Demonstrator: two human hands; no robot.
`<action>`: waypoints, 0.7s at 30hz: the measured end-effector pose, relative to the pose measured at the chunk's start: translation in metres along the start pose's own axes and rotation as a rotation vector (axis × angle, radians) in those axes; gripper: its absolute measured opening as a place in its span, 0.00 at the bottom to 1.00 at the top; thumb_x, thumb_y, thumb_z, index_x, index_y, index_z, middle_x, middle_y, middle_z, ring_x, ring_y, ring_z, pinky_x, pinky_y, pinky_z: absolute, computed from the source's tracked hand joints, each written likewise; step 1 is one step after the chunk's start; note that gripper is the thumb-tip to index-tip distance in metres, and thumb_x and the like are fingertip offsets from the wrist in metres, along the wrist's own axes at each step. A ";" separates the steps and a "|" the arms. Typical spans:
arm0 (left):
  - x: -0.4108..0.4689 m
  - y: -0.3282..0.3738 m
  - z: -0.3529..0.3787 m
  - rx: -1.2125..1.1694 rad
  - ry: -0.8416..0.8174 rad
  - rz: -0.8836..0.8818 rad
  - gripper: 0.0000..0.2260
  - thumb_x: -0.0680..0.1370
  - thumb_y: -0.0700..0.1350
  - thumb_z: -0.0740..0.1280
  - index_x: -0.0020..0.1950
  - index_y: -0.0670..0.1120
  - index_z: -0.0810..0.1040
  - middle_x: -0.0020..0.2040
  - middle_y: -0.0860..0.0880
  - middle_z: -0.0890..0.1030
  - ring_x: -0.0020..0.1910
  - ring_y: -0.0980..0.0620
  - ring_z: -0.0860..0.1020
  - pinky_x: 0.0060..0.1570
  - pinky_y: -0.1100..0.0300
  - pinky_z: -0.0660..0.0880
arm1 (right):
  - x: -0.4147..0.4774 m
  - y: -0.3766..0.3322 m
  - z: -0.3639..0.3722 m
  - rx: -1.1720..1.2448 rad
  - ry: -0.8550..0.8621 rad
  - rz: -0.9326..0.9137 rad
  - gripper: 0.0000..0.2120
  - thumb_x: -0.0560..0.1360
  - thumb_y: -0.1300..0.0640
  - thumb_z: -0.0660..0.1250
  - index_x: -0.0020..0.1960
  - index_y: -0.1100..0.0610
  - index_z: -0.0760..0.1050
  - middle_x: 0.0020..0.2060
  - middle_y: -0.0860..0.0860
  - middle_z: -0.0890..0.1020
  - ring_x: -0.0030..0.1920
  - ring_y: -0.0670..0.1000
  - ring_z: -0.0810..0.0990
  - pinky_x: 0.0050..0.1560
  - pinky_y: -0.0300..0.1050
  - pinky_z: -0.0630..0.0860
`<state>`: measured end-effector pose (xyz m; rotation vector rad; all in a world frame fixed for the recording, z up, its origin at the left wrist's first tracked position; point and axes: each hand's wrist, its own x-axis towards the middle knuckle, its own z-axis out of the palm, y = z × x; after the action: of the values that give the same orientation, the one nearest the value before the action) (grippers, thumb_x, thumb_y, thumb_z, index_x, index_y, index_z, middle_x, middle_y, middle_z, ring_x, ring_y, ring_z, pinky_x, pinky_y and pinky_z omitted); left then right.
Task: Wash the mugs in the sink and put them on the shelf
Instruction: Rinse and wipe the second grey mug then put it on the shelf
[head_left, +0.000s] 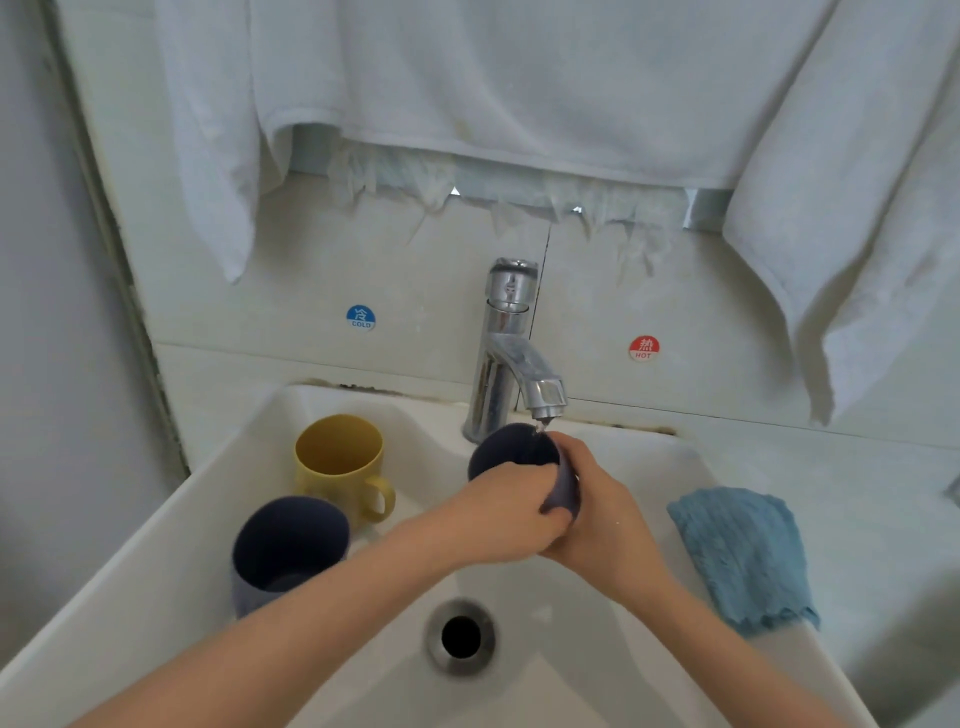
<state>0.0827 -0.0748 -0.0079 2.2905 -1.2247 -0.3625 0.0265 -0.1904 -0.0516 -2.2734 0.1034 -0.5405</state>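
Under the tap spout (545, 400) I hold a dark blue mug (511, 449), its mouth tilted up toward the thin stream of water. My left hand (498, 512) grips its near side, and my right hand (597, 512) wraps round its right side and base. Both hands cover most of the mug's body. A yellow mug (340, 465) stands upright at the back left of the white sink (182, 519), handle to the right. In front of it stands a second dark blue mug (283, 551) with a little water inside.
A blue cloth (743, 556) lies on the sink's right rim. The drain (461, 636) is open at the basin's middle. White towels (467, 78) hang above the tap. Cold and hot stickers mark the tiled wall.
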 end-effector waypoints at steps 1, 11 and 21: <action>-0.004 -0.005 -0.002 0.098 -0.005 0.058 0.06 0.79 0.44 0.59 0.43 0.45 0.67 0.41 0.46 0.77 0.39 0.50 0.71 0.39 0.59 0.65 | 0.000 0.000 -0.001 0.012 0.013 -0.005 0.36 0.58 0.57 0.79 0.54 0.33 0.64 0.48 0.27 0.75 0.51 0.31 0.75 0.48 0.26 0.71; -0.020 -0.029 -0.015 0.368 -0.115 0.177 0.08 0.78 0.46 0.62 0.56 0.47 0.75 0.56 0.48 0.76 0.56 0.49 0.73 0.54 0.53 0.72 | 0.003 0.011 -0.012 0.132 -0.265 0.026 0.43 0.56 0.62 0.79 0.65 0.44 0.64 0.57 0.42 0.76 0.56 0.40 0.77 0.51 0.33 0.74; 0.000 0.010 0.000 -0.469 0.065 -0.290 0.13 0.79 0.39 0.59 0.35 0.48 0.65 0.33 0.51 0.69 0.31 0.57 0.69 0.31 0.67 0.68 | -0.006 -0.001 0.019 0.083 -0.100 -0.010 0.41 0.55 0.59 0.81 0.60 0.40 0.64 0.56 0.37 0.75 0.57 0.35 0.74 0.54 0.32 0.72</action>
<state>0.0754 -0.0797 -0.0022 2.0419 -0.6818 -0.6032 0.0287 -0.1753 -0.0645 -2.2162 0.0195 -0.4278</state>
